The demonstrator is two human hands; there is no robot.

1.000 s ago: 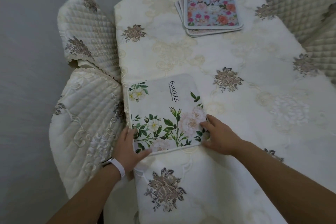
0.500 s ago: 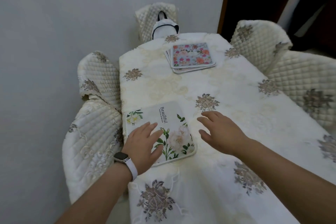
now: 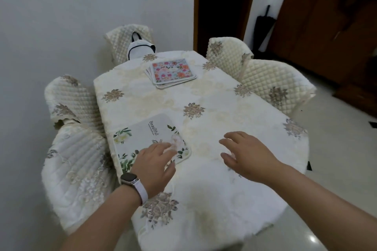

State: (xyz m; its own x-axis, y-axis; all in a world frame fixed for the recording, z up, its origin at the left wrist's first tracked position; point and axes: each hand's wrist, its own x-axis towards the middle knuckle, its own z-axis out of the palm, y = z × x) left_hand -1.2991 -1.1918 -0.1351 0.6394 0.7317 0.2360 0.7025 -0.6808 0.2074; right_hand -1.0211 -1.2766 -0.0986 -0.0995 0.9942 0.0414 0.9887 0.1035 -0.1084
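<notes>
A white flowered placemat (image 3: 146, 134) is laid flat on the tablecloth (image 3: 214, 128), close to the table's left edge and just beside a padded chair (image 3: 77, 161). The left hand (image 3: 155, 161) is spread over the mat's near right corner with fingers straight and nothing gripped; whether weight is put on the mat cannot be told. The right hand (image 3: 246, 157) is held open above bare cloth to the right of the mat, empty, fingers loosely spread. A stack of bright mats (image 3: 173, 72) is seen at the far end, well apart. If the mat is pushed leftward, it could be slid over the edge onto the chair. The loose cloth could also be dragged and bunched under a pressing palm, so the mat would be left crooked.
</notes>
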